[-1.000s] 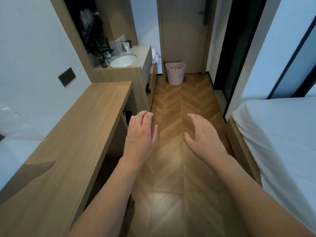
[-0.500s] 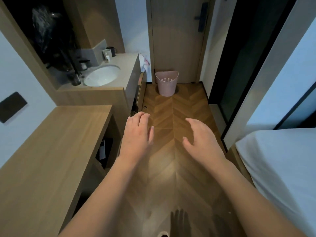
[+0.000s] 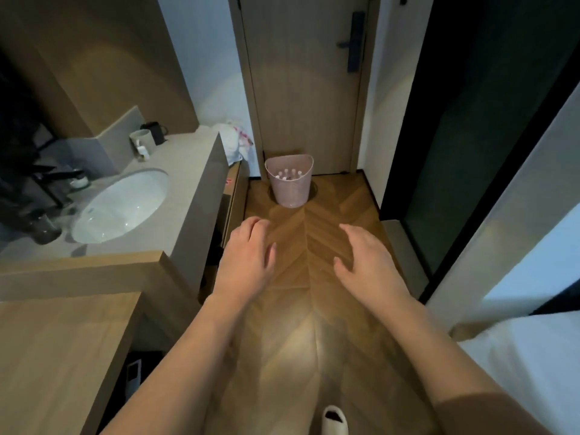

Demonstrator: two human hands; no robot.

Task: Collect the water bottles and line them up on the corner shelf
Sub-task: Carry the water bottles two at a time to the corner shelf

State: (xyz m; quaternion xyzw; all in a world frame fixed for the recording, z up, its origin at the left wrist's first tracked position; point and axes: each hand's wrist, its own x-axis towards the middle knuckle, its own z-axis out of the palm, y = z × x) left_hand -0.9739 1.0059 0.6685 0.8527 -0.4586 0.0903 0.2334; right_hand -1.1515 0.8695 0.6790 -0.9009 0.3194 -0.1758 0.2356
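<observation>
A pink plastic basket [image 3: 290,189] stands on the wooden floor in front of the closed door. Several white bottle caps [image 3: 288,174] show above its rim; the bottles' bodies are hidden inside. My left hand [image 3: 248,262] and my right hand [image 3: 365,263] hover palm down over the floor, well short of the basket. Both hands are empty with fingers spread. No corner shelf is recognisable in view.
A grey vanity counter [image 3: 194,196] with a white sink [image 3: 120,205], mugs [image 3: 147,139] and a white bag [image 3: 233,144] lines the left. A wooden desk [image 3: 59,356] sits nearer on the left. A bed [image 3: 533,365] is at the right, a dark glass door [image 3: 477,136] beyond. A white slipper [image 3: 334,420] shows below.
The view has moved forward along the corridor; the basket, the door and the sink are closer and larger. Both hands keep the same open pose in front of me.
</observation>
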